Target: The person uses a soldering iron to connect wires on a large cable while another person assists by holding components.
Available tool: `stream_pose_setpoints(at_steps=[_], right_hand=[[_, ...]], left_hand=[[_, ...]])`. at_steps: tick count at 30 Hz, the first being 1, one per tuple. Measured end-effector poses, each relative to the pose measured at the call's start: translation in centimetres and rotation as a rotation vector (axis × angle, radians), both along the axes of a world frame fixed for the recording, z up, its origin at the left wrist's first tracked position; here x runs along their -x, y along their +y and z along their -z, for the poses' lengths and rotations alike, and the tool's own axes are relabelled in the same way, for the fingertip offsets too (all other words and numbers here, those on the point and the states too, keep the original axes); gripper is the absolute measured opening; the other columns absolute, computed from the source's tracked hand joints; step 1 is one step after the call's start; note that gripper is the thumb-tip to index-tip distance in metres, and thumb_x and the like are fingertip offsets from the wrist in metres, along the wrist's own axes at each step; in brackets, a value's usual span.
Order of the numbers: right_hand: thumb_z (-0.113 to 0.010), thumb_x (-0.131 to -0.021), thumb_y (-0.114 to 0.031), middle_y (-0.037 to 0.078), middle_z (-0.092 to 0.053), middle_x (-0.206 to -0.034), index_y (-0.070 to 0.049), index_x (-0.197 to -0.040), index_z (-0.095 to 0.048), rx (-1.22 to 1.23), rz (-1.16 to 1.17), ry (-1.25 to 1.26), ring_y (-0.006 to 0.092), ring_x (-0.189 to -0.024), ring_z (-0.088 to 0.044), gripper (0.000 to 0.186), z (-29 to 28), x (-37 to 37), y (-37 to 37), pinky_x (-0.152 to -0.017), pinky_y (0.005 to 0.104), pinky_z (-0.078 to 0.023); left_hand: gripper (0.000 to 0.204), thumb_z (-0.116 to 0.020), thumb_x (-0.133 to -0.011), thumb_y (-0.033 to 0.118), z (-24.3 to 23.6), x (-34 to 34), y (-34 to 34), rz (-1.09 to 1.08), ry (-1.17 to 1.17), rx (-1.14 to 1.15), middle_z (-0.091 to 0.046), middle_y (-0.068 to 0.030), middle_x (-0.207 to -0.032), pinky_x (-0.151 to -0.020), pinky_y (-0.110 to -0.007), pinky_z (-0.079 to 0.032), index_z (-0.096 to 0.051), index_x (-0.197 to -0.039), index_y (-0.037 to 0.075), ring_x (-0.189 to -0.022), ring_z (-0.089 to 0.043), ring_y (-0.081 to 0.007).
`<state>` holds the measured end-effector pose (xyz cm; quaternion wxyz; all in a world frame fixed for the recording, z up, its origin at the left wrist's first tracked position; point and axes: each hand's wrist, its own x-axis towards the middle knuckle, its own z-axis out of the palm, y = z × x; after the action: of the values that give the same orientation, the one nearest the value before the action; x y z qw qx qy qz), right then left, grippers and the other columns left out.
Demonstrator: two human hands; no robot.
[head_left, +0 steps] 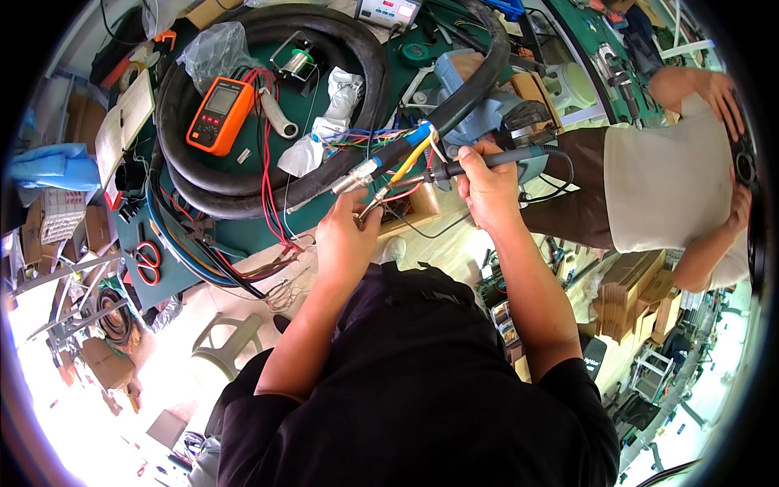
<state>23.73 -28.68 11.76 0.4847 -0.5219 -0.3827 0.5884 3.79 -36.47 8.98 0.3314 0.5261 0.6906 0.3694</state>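
Observation:
My right hand (489, 191) is closed around the handle of a soldering iron (519, 156), whose tip points left toward my left hand. Between the fingers of my left hand (347, 231) is a small metal terminal (376, 200), near the end of a yellow wire (412, 161); the fingers partly hide it. The iron's tip is close to the terminal, but whether they touch I cannot tell. Just above lies a thick black cable (398, 152) with blue tape, thin coloured wires and a silver metal connector (357, 174) at its end.
A coiled black hose-like cable (182, 174) lies on the green bench, around an orange multimeter (221, 116) and a solder spool (299, 62). A blue-grey vise (473, 101) stands behind my right hand. Red-handled scissors (148, 262) lie left; another person (669, 183) stands at right.

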Motion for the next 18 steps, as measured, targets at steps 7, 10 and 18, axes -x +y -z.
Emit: stream_pose_setpoints(at_steps=[7, 10, 18], right_hand=[[-0.064, -0.087, -0.015, -0.001, -0.048, -0.054, -0.005, -0.072, -0.053, 0.012, 0.003, 0.028, 0.0068, -0.040, -0.045, 0.021, -0.31, 0.15, 0.26, -0.037, 0.0217, -0.029], [-0.063, -0.087, -0.015, -0.001, -0.048, -0.054, -0.006, -0.072, -0.054, 0.007, -0.007, 0.030, 0.0068, -0.040, -0.045, 0.020, -0.31, 0.16, 0.36, -0.036, 0.0218, -0.029], [-0.063, -0.088, -0.015, -0.001, -0.048, -0.052, -0.006, -0.071, -0.053, 0.007, -0.007, 0.020, 0.0063, -0.039, -0.043, 0.021, -0.39, 0.24, 0.46, -0.036, 0.0213, -0.028]], left_hand=[[0.015, -0.068, -0.080, 0.012, 0.21, 0.05, -0.42, -0.052, -0.086, 0.039, -0.066, -0.0136, -0.080, -0.061, -0.033, -0.049, -0.063, -0.086, -0.001, -0.062, -0.061, -0.0227], [0.016, -0.067, -0.080, 0.012, 0.16, 0.07, -0.35, -0.056, -0.086, 0.045, -0.066, -0.0134, -0.079, -0.061, -0.033, -0.048, -0.063, -0.087, -0.001, -0.062, -0.061, -0.0227], [0.015, -0.067, -0.081, 0.012, 0.22, 0.11, -0.29, -0.064, -0.093, 0.049, -0.066, -0.0133, -0.078, -0.062, -0.034, -0.049, -0.063, -0.086, -0.002, -0.063, -0.062, -0.0230]])
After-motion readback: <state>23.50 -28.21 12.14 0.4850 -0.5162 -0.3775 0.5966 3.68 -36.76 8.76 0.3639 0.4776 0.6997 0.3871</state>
